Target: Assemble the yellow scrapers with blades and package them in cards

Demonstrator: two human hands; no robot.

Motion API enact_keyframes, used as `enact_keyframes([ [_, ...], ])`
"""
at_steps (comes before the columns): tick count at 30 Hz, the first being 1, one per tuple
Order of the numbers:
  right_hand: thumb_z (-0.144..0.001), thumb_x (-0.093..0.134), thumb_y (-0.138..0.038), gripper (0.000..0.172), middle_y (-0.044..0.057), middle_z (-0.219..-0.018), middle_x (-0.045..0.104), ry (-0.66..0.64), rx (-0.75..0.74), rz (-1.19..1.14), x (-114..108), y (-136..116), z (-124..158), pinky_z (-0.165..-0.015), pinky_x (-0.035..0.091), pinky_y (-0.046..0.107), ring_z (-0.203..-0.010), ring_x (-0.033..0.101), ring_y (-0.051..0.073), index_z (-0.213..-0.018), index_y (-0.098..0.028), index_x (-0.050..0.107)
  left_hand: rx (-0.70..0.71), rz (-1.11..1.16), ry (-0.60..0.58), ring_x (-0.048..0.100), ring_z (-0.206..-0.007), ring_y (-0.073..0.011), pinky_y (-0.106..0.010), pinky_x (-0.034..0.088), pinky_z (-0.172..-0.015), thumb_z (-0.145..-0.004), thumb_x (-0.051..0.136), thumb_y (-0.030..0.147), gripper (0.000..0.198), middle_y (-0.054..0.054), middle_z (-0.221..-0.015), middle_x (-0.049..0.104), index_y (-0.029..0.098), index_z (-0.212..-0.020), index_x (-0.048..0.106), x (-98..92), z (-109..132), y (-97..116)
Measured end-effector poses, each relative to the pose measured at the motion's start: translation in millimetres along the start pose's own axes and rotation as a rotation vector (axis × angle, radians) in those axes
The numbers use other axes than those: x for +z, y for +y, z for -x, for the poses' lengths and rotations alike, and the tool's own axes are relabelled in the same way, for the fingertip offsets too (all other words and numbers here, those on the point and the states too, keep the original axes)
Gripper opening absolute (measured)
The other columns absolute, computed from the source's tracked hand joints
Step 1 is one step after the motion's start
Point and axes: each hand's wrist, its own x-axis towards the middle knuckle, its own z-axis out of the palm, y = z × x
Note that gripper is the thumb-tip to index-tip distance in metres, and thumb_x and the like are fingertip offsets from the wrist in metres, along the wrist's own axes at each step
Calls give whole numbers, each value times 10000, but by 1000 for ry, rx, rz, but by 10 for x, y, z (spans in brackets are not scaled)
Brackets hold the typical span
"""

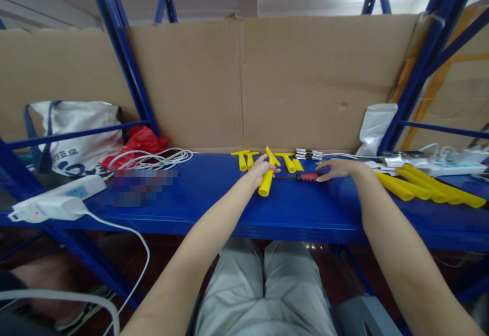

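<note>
My left hand (pixel 262 172) is closed around a yellow T-shaped tool (pixel 266 184) with a tubular handle, its round end tilted down toward me. To the right lies a screwdriver (pixel 308 177) with a red and black handle, its thin shaft pointing at the yellow tool. At the handle's end is my right hand (pixel 336 168), thumb and fingers apart around it; I cannot tell how firmly they touch. Behind my left hand, more yellow T-shaped tools (pixel 242 161) stand along the back of the blue shelf (pixel 214 198).
Several yellow tubes (pixel 439 186) lie at the right, near white adapters and cables (pixel 454 160). A small stack of black and white pieces (pixel 308 154) sits at the back. Leftward are a coiled white cable (pixel 168 159), a red bag (pixel 139 142) and a power strip (pixel 57 198). Cardboard (pixel 244 81) closes the back.
</note>
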Motion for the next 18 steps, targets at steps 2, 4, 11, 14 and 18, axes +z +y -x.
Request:
enact_keyframes([
  [2,-483,782,-464,348,40,-868,719,-59,4,6,17,17,-4,-733,501,379,-848,652,296,-771,-272,744,-9,-1,-2,678,-666,-135,-150,388,-408,-728,438,-75,776,-118,-1126,615,248,-1411,263,-1,-4,-4],
  [4,-510,767,-448,263,21,-791,713,-122,5,-20,39,8,-15,-709,502,369,-802,655,282,-717,-287,738,-20,-6,-5,679,-667,-137,-151,392,-408,-730,442,-73,781,-118,-1127,612,252,-1414,256,-6,-10,-12],
  [11,-505,753,-535,385,14,-673,669,-12,-69,-209,-4,-66,63,-599,472,300,-667,625,208,-738,-234,693,-40,-19,-8,685,-696,-150,-154,410,-425,-726,463,-55,807,-130,-1169,590,267,-1424,216,-44,-60,-57],
  [14,-541,716,-599,478,12,-592,619,123,-43,-350,-66,-142,137,-498,414,261,-544,561,150,-795,-198,659,-48,-23,-4,683,-677,-142,-154,413,-424,-728,459,-54,804,-131,-1169,588,265,-1423,212,-45,-70,-61],
  [18,-557,682,-656,522,-29,-477,494,361,-44,-573,-90,-277,160,-400,301,232,-415,413,89,-757,-181,595,-66,-29,1,672,-624,-130,-160,414,-421,-735,472,-60,793,-139,-1162,590,251,-1422,228,-38,-69,-56],
])
